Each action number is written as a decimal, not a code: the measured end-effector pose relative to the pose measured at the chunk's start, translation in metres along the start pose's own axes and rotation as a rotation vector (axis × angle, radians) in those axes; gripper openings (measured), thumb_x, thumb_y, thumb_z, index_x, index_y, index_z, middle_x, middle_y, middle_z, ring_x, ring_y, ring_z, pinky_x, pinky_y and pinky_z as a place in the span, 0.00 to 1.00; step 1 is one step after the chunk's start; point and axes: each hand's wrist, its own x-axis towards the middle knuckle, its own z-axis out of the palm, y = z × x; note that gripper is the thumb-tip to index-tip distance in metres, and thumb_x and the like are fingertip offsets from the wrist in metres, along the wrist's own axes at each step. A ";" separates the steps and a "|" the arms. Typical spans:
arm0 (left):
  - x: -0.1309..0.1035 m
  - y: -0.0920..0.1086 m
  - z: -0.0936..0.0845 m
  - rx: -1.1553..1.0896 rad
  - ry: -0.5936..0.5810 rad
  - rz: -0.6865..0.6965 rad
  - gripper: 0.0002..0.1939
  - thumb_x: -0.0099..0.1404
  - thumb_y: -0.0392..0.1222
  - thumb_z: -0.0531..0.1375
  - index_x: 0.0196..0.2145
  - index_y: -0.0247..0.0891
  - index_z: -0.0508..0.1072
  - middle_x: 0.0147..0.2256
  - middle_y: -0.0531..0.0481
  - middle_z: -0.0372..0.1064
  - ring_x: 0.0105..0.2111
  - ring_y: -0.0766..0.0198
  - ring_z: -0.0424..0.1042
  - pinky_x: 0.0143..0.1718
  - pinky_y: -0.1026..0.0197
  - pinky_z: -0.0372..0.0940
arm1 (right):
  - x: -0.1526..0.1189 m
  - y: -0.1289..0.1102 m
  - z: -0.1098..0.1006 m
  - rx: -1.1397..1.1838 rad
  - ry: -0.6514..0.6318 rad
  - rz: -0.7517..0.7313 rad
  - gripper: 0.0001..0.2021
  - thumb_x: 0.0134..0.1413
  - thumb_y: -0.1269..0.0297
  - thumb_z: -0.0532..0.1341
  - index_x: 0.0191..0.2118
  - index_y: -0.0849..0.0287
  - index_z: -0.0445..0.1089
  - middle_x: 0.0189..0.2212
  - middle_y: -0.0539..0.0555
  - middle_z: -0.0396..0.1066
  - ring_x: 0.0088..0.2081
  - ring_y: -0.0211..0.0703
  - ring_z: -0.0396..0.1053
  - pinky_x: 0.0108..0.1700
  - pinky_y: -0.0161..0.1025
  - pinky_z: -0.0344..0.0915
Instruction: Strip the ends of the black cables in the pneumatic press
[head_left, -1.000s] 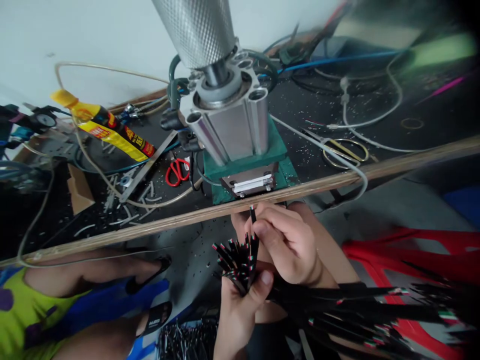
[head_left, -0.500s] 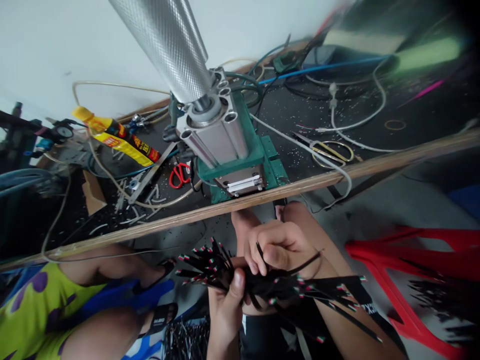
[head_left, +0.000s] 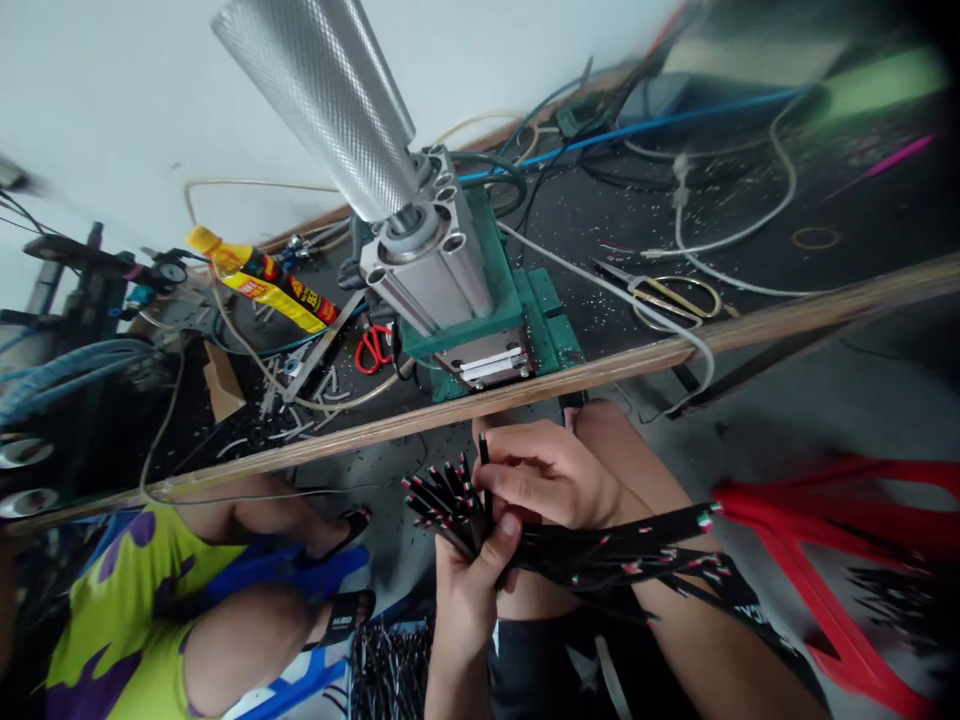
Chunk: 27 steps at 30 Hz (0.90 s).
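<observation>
A bundle of black cables (head_left: 592,550) with red, white and green wire tips lies across my lap in the head view. My left hand (head_left: 472,575) is wrapped round the bundle near its left ends, thumb on top. Just above it, my right hand (head_left: 551,475) pinches one black cable, which stands upright beside the fanned ends. The long ends of the bundle run to the right under my right wrist and over my forearm.
Beyond my hands stands a pneumatic press (head_left: 450,290) on the table edge (head_left: 360,435). Yellow bottle (head_left: 262,280), red-handled scissors (head_left: 373,348) and gold-handled scissors (head_left: 667,297) lie there. A red stool (head_left: 795,560) is right; another person's legs (head_left: 247,640) are left.
My right hand has moved left towards the bundle's short ends, and the cable in its fingers now stands upright. The view has shifted slightly, so the table things appear farther right.
</observation>
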 end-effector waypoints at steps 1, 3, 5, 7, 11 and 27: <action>0.000 0.001 0.001 0.006 -0.012 -0.007 0.23 0.56 0.60 0.84 0.37 0.40 0.88 0.24 0.53 0.75 0.18 0.68 0.65 0.21 0.65 0.62 | 0.000 -0.002 0.001 -0.026 0.022 0.012 0.13 0.58 0.62 0.77 0.27 0.56 0.76 0.23 0.48 0.70 0.26 0.41 0.65 0.27 0.37 0.59; -0.001 0.001 0.002 0.010 -0.024 -0.034 0.24 0.55 0.62 0.84 0.32 0.38 0.87 0.22 0.53 0.74 0.18 0.70 0.62 0.20 0.67 0.59 | 0.000 -0.005 0.005 -0.045 0.117 0.028 0.17 0.67 0.56 0.72 0.28 0.56 0.74 0.21 0.48 0.68 0.24 0.40 0.64 0.27 0.37 0.58; -0.005 0.001 0.004 0.051 -0.037 -0.052 0.26 0.55 0.65 0.83 0.31 0.38 0.88 0.23 0.50 0.76 0.20 0.70 0.64 0.21 0.67 0.58 | 0.000 -0.007 0.009 -0.015 0.254 0.006 0.21 0.72 0.50 0.68 0.28 0.57 0.73 0.20 0.47 0.66 0.23 0.40 0.63 0.26 0.37 0.58; -0.009 -0.001 0.006 0.111 -0.035 -0.049 0.27 0.55 0.67 0.83 0.32 0.38 0.90 0.25 0.47 0.79 0.24 0.66 0.68 0.24 0.66 0.63 | 0.003 -0.007 0.012 0.004 0.363 -0.033 0.24 0.72 0.45 0.67 0.28 0.57 0.72 0.20 0.46 0.65 0.22 0.38 0.62 0.26 0.37 0.57; -0.008 0.001 0.013 0.130 -0.016 -0.078 0.27 0.55 0.68 0.82 0.32 0.40 0.91 0.25 0.48 0.77 0.26 0.63 0.71 0.28 0.64 0.66 | 0.014 -0.003 0.011 -0.050 0.433 -0.021 0.24 0.76 0.47 0.65 0.28 0.56 0.71 0.21 0.45 0.66 0.24 0.37 0.62 0.29 0.36 0.58; 0.007 0.006 0.007 -0.022 -0.051 -0.123 0.20 0.59 0.60 0.82 0.36 0.41 0.91 0.23 0.51 0.77 0.25 0.63 0.73 0.36 0.61 0.75 | 0.038 -0.014 0.022 -0.234 0.577 0.011 0.23 0.77 0.65 0.60 0.24 0.56 0.70 0.21 0.47 0.70 0.25 0.37 0.67 0.31 0.36 0.64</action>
